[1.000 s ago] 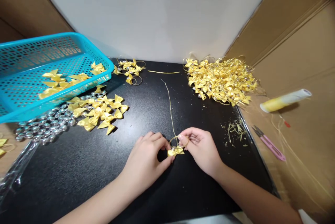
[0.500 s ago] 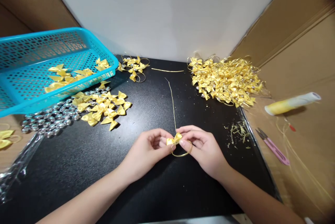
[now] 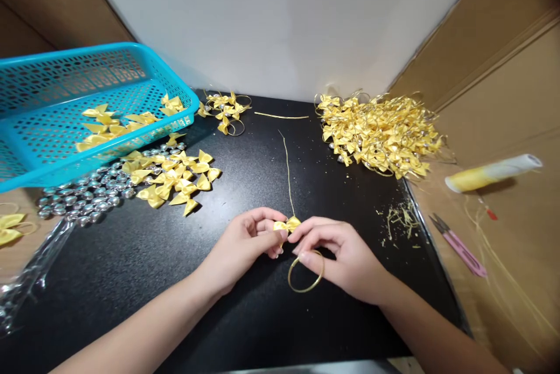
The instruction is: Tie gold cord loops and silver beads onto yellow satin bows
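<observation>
Between the thumb and fingers of my left hand [image 3: 252,240] is a yellow satin bow [image 3: 292,224]. Just right of it, my right hand [image 3: 335,251] pinches a gold cord loop [image 3: 306,289], which hangs below the fingers towards me. The right fingertips come close to the bow; whether they touch it I cannot tell. A thin gold thread [image 3: 288,175] runs from the bow away across the black tabletop [image 3: 245,315]. Where loop and bow might join is hidden by the fingers.
A blue basket [image 3: 195,107] with bows stands left, silver beads [image 3: 94,193] and loose bows [image 3: 179,178] before it. Finished-looking looped bows [image 3: 378,135] are heaped back right. Pink thread snips [image 3: 461,248], a thread spool [image 3: 492,174] and thread scraps [image 3: 401,219] lie right.
My right hand has drawn slightly right and down from the bow, and the gold loop now hangs lower. The bow has shifted a little left and up with my left hand.
</observation>
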`<move>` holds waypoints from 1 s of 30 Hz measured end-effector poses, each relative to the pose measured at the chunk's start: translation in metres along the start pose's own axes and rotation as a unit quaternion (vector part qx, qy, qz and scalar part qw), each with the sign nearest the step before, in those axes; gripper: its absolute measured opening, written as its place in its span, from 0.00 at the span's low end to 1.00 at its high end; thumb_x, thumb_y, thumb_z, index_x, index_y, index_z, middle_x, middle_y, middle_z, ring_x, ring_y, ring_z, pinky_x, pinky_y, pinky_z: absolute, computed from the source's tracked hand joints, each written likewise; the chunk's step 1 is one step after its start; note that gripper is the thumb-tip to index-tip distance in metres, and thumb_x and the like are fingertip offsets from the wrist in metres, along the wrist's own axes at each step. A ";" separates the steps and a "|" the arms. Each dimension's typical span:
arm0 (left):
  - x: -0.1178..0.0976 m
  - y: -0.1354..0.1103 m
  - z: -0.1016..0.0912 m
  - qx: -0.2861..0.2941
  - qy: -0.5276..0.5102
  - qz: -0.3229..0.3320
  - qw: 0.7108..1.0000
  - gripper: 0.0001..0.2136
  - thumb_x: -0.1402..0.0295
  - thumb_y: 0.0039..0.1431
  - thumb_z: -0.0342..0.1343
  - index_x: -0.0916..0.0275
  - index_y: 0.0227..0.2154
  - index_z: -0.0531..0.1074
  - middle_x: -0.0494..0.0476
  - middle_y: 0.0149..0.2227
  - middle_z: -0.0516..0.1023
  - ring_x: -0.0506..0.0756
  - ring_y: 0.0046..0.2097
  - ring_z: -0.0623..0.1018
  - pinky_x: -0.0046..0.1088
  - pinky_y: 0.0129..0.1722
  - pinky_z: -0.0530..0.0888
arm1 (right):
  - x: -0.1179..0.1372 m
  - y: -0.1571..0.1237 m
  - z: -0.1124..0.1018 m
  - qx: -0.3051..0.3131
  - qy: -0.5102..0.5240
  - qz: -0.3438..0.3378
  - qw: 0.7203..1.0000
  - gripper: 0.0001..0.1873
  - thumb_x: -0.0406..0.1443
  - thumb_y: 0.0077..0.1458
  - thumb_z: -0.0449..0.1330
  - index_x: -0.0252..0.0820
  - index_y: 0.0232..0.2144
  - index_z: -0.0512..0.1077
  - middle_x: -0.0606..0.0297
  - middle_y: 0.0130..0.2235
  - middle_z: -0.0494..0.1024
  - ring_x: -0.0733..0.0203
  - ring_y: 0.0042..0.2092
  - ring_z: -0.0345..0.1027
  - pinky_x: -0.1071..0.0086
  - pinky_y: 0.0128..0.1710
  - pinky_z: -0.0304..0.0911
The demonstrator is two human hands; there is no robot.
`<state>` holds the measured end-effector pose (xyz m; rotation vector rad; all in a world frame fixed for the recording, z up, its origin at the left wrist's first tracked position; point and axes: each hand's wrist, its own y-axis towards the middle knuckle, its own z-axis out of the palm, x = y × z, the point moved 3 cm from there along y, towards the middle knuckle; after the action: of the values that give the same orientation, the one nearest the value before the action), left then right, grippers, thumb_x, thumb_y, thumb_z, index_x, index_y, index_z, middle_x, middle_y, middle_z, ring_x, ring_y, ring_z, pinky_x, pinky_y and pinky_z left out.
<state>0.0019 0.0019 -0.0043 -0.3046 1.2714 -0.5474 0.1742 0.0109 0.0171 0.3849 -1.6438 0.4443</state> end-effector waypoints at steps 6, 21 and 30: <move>0.002 0.000 -0.001 0.029 -0.045 -0.057 0.997 0.12 0.69 0.43 0.67 0.65 0.28 0.70 0.45 0.19 0.71 0.43 0.20 0.67 0.19 0.22 0.65 | -0.007 0.002 -0.005 -0.022 0.050 0.033 0.998 0.05 0.36 0.50 0.66 0.41 0.25 0.76 0.59 0.43 0.76 0.58 0.45 0.74 0.64 0.46 0.70; 0.009 -0.006 0.012 0.150 -0.041 -0.131 0.979 0.10 0.70 0.44 0.67 0.66 0.29 0.74 0.50 0.23 0.75 0.45 0.22 0.71 0.21 0.24 0.68 | -0.007 0.001 -0.021 -0.246 -0.159 -0.041 0.955 0.06 0.38 0.52 0.64 0.44 0.25 0.75 0.56 0.51 0.72 0.47 0.57 0.62 0.48 0.59 0.52; 0.006 -0.003 0.011 0.092 -0.035 0.031 0.995 0.14 0.65 0.51 0.66 0.62 0.31 0.65 0.45 0.24 0.70 0.46 0.24 0.70 0.22 0.26 0.67 | -0.010 -0.005 -0.011 -0.176 -0.064 0.012 0.982 0.08 0.39 0.52 0.64 0.44 0.23 0.74 0.56 0.53 0.71 0.45 0.58 0.62 0.48 0.58 0.54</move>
<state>0.0134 -0.0048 -0.0051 -0.1293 1.1503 -0.5919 0.1871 0.0124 0.0087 0.1314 -1.8140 0.1420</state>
